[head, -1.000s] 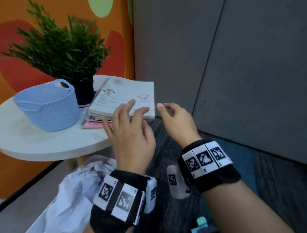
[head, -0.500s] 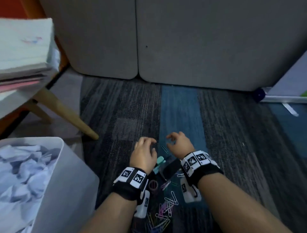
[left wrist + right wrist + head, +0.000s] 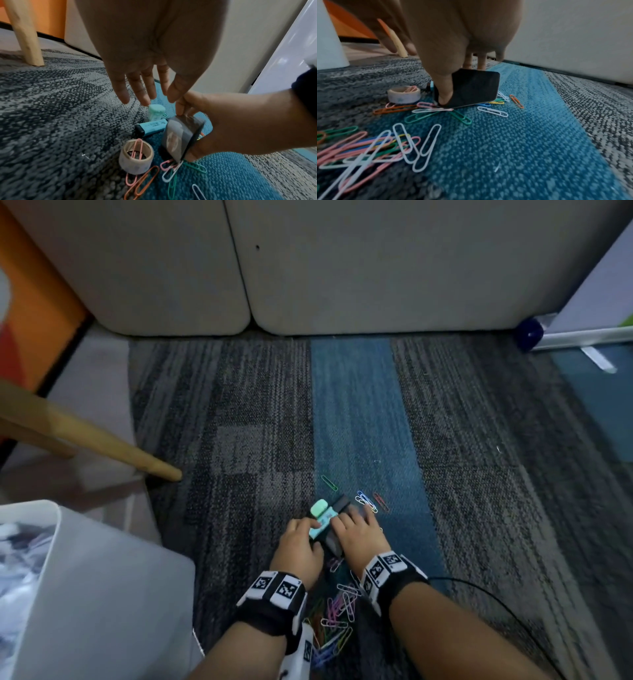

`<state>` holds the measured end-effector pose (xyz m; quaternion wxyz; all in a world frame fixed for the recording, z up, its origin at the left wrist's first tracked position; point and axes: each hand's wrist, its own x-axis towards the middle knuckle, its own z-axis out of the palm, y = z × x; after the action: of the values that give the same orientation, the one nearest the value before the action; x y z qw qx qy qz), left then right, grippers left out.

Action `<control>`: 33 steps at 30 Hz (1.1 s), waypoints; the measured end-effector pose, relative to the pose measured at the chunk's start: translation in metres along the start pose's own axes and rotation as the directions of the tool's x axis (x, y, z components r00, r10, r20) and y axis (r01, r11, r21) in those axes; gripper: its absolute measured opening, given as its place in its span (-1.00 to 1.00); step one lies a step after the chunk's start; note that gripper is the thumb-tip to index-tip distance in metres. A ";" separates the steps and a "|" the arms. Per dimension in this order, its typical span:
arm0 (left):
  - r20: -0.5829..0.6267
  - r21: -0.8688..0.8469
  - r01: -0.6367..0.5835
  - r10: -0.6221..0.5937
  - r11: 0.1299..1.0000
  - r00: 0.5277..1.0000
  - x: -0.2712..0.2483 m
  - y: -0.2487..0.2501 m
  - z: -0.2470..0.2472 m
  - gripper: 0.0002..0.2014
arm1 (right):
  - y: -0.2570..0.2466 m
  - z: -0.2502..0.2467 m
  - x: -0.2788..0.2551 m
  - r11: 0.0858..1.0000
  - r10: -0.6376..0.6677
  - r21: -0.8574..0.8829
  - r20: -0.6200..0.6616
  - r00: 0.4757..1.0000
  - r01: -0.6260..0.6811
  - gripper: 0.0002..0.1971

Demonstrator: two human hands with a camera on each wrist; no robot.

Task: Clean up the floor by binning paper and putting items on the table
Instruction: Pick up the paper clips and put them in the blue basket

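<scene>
1. Fingers of the left hand (image 3: 154, 47) hang straight and slightly spread above the floor, holding nothing; the right hand (image 3: 240, 125) pinches a flat black rectangular case with rounded corners (image 3: 474, 88), thumb on one face and fingers behind, its lower edge tilted onto the clips.
2. One grey and black woven carpet (image 3: 239, 422) with a single teal stripe (image 3: 359, 405) covers the floor; its pile looks coarse and nubbly.
3. One white plastic bin (image 3: 102, 594) stands at the left, with crumpled white paper (image 3: 20, 570) inside.
4. Two pale round wooden table legs (image 3: 102, 443) slant down to the carpet near the bin.
5. One small roll of pale patterned tape (image 3: 136, 157) lies flat beside the case, a pink clip leaning in its cardboard core.
6. One teal highlighter with a black end (image 3: 150, 127) lies on its side just beyond the roll.
7. One mint green capped container (image 3: 156, 112) sits past the highlighter; its exact kind is unclear.
8. Many coloured wire paper clips (image 3: 373, 146), too tangled to count, are scattered in pink, white, green, orange and blue, mostly behind the hands.
</scene>
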<state>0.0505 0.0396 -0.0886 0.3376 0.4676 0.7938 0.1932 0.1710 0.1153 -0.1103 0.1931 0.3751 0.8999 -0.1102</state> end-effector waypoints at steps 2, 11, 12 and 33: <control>0.010 -0.010 0.003 -0.003 1.000 1.000 0.001 0.000 -0.002 -0.74 | 0.001 0.000 0.000 0.999 -0.021 0.029 0.037 0.999 0.020 -0.52; 0.135 -0.201 0.035 -0.008 0.979 0.991 0.008 -0.004 -0.027 -0.12 | -0.003 -0.049 0.020 0.683 0.011 0.726 0.098 0.995 -0.079 -0.35; 0.105 -0.243 0.026 0.000 0.970 0.994 0.010 -0.003 -0.032 -0.12 | -0.006 -0.058 0.024 0.628 -0.007 0.776 0.085 0.996 -0.062 -0.36; -0.158 -0.138 0.189 -0.210 0.972 0.965 0.001 -0.011 -0.086 -0.45 | -0.018 -0.025 0.067 0.993 -0.074 0.106 0.312 0.947 0.043 -0.38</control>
<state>-0.0180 0.0352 -0.0363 0.3135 0.3454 0.8497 0.2458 0.1077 0.1539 -0.1155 0.3124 0.3346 0.8619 -0.2181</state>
